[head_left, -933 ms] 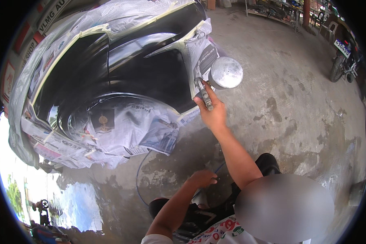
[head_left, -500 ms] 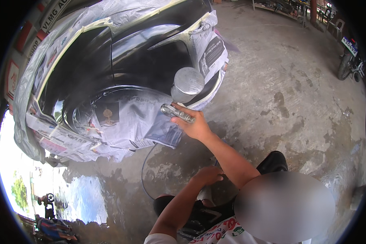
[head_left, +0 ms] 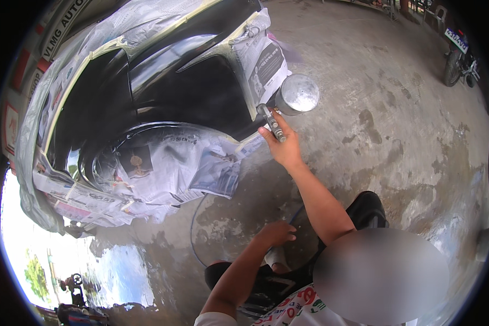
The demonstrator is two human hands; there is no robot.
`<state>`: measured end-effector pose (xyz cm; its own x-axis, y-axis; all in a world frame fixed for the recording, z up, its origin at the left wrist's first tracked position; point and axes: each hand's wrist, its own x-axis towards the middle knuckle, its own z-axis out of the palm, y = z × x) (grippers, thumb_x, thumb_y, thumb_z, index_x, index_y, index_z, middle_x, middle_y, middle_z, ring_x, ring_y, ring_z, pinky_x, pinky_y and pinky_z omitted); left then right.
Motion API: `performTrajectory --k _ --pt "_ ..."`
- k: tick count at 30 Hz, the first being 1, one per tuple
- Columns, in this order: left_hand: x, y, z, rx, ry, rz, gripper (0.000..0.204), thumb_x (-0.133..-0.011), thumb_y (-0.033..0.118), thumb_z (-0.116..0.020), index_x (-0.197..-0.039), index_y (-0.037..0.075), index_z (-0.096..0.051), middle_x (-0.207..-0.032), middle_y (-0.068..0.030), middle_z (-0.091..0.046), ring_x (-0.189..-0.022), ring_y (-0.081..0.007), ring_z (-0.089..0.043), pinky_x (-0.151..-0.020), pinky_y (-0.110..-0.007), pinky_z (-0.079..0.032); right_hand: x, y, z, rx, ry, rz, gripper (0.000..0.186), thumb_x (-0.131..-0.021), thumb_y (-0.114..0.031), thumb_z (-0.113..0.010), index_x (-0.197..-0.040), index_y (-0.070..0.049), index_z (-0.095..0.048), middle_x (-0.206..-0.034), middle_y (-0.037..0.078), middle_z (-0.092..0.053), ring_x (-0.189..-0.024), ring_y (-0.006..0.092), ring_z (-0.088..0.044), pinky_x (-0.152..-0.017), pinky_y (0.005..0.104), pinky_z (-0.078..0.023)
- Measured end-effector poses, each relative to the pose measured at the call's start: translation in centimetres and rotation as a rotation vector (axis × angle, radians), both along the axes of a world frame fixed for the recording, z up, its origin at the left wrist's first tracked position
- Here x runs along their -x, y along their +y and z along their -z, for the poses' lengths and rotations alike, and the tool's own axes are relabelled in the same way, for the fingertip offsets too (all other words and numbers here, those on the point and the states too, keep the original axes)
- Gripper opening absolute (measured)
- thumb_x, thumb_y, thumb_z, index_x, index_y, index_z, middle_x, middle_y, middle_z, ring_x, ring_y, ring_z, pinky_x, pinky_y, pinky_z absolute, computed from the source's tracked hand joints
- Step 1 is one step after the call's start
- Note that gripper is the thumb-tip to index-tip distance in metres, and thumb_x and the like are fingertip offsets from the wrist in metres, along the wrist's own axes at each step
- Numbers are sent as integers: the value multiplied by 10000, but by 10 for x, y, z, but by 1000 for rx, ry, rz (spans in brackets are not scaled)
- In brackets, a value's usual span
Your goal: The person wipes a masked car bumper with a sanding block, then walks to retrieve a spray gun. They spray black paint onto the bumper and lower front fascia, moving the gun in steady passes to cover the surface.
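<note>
While the right hand [head_left: 286, 148] is wrapped around a metal spray gun [head_left: 271, 123], thumb toward the car, the left hand [head_left: 277, 233] hangs low over the floor [head_left: 396, 157] with its fingers half curled; a blue hose [head_left: 192, 239] passes close by, and I cannot tell whether that hand has hold of it. The gun, with its 1 round silver cup [head_left: 300, 93], is at the lower right corner of the glossy black body panel [head_left: 201, 98] — near the newspaper [head_left: 269, 65] masking its edge. The step in hand looks like coating this panel, with the gun at 1 end of a pass; whether spray is leaving the nozzle does not show. The next move probably calls for a level leftward sweep — spacing even, cup clear of the gloss.
</note>
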<state>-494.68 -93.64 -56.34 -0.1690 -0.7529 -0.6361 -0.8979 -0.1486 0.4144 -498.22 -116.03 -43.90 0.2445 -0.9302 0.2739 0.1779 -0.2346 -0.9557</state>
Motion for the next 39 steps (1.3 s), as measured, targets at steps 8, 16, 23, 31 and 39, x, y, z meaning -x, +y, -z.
performTrajectory --k 8,16,23,31,39 --pt "7 -5 10 21 51 -17 441 -953 411 -679 -1343 205 -689 -1330 -157 -662 -1266 -367 -606 -1064 -485 -472 -29 56 24 91 -30 -345 567 -888 -318 -837 -1405 -181 -648 -1224 137 -746 -1108 266 -730 -942 354 -540" --pt "13 1 6 34 48 -25 412 -945 374 -697 -1309 181 -710 -1293 -160 -680 -1232 -366 -626 -1035 -478 -492 -21 12 57 -58 -39 -305 533 -877 -343 -854 -1326 -97 -703 -1091 149 -780 -1002 163 -728 -897 320 -546" --pt "12 1 4 -113 42 8 463 -971 409 -660 -1378 187 -662 -1350 -181 -639 -1293 -390 -575 -1077 -492 -451 2 -12 51 -157 64 -70 582 -904 -271 -836 -1406 -64 -625 -1134 97 -767 -1008 95 -670 -923 284 -528" --pt "16 -3 16 -19 50 15 392 -957 383 -675 -1290 179 -709 -1285 -140 -687 -1242 -358 -620 -1033 -477 -491 -21 43 75 22 9 -305 562 -897 -316 -834 -1386 -111 -651 -1200 147 -747 -1124 225 -701 -956 347 -532" --pt "20 -3 2 -79 67 -16 431 -957 354 -682 -1340 158 -685 -1313 -183 -668 -1251 -390 -605 -1054 -481 -466 -18 32 98 -109 130 -369 555 -885 -369 -835 -1358 -124 -679 -1204 155 -751 -1131 263 -724 -951 346 -539"
